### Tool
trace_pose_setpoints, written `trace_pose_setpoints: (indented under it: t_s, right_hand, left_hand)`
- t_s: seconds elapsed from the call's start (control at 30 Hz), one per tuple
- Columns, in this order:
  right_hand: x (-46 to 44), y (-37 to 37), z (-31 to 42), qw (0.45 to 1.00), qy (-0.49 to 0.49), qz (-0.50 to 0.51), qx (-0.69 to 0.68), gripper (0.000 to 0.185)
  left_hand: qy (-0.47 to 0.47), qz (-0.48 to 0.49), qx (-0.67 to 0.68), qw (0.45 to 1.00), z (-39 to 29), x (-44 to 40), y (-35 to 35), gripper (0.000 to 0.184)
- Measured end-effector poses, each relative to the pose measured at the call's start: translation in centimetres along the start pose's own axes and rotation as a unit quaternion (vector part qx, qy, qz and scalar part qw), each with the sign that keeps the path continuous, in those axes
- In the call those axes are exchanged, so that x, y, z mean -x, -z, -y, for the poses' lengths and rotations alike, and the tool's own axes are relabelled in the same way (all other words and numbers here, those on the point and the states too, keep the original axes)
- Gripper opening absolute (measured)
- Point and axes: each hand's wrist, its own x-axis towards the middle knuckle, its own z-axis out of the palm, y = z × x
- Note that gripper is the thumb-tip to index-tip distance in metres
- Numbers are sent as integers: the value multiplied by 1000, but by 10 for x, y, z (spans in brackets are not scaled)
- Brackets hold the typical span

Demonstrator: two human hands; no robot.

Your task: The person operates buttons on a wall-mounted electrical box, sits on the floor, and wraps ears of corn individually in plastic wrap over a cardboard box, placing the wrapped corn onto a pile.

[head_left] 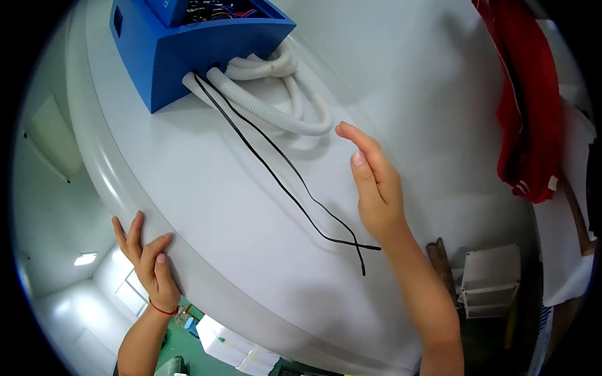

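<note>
My left hand [146, 260], a red string round its wrist, rests with spread fingers on the rounded edge [103, 156] of a large white surface. Over the white surface [269, 232] hangs my right hand [378, 182], open with nothing in it, its fingers held together and the thumb a little apart. Its fingertips are close to a loop of white corrugated hose [276, 116], apparently not touching it. Two thin black cables [266, 164] run from a blue box [207, 59] across the surface; their free ends cross beside my right wrist.
Colored wires [229, 11] show inside the box's open top. A red garment [530, 100] hangs at the right. A white rack [491, 281] stands at the lower right. Below the edge are a green floor [194, 351] and white boxes [235, 344].
</note>
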Motion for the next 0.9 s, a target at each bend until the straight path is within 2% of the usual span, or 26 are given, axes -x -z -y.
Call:
trace_pose_setpoints:
  t_s: [0.23, 0.33, 0.43, 0.5, 0.53, 0.6, 0.73, 0.8, 0.83, 0.87, 0.9]
  right_hand:
    - [18, -12, -21, 999, 42, 8, -2, 31]
    - [20, -17, -29, 999, 17, -15, -37, 32]
    - [0, -23, -26, 999, 30, -30, -15, 33]
    - [-30, -33, -22, 997, 68, -48, -4, 34]
    - [-48, -39, -18, 995, 88, -53, 5, 34]
    - [-95, -54, 1, 996, 59, -65, -23, 35]
    - [-219, -83, -1, 979, 185, -60, 64, 36]
    - [-268, -108, 17, 996, 88, 2, 24, 37]
    - [-295, -117, 29, 991, -30, -11, 131, 36]
    - [-337, -104, 4, 999, -23, 44, -17, 36]
    - [-379, -91, -22, 981, -33, 99, -164, 36]
  left_hand:
    - [7, 3, 4, 1000, 1, 2, 0, 29]
    - [7, 5, 1, 1000, -1, 3, 0, 29]
    - [8, 6, 11, 1000, -1, 3, 1, 29]
    - [10, 3, 28, 1000, -1, 1, 1, 29]
    - [-3, 9, -4, 1000, 1, 2, 3, 29]
    - [3, 4, -8, 1000, 1, -1, 4, 28]
    - [14, -11, 21, 1000, 1, 5, 1, 24]
    - [22, -16, 28, 999, 3, 6, 3, 27]
    - [32, -17, 35, 999, 1, 5, 2, 28]
    - [41, -18, 43, 998, 0, 5, 3, 29]
    - [39, -23, 50, 998, -2, 6, 2, 29]
